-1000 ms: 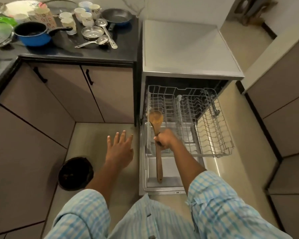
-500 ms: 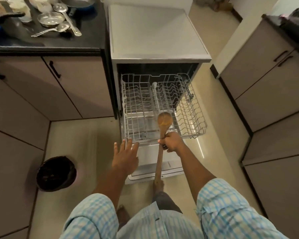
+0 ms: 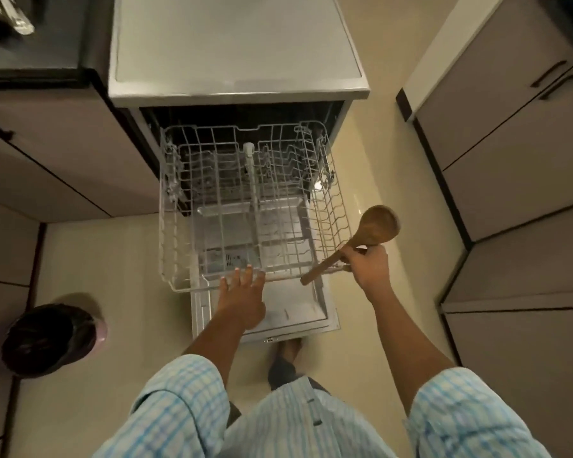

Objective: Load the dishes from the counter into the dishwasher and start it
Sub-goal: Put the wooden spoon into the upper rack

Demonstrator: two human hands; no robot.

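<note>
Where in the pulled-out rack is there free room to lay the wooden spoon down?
The rack holds no dishes. Freest: the two front patches either side of the central tube, between front rim and tine rows. The back is crowded with upright tines. The left hand covers the front rim's middle; the right hand grips the wooden spoon.

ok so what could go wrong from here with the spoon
The right hand grips the wooden spoon with its handle crossing the front rim of the rack; it could snag the wires. Laid in loosely, it might slip through the wide gaps onto the open door. The left hand rests on that rim, so a push could pinch fingers.
</note>
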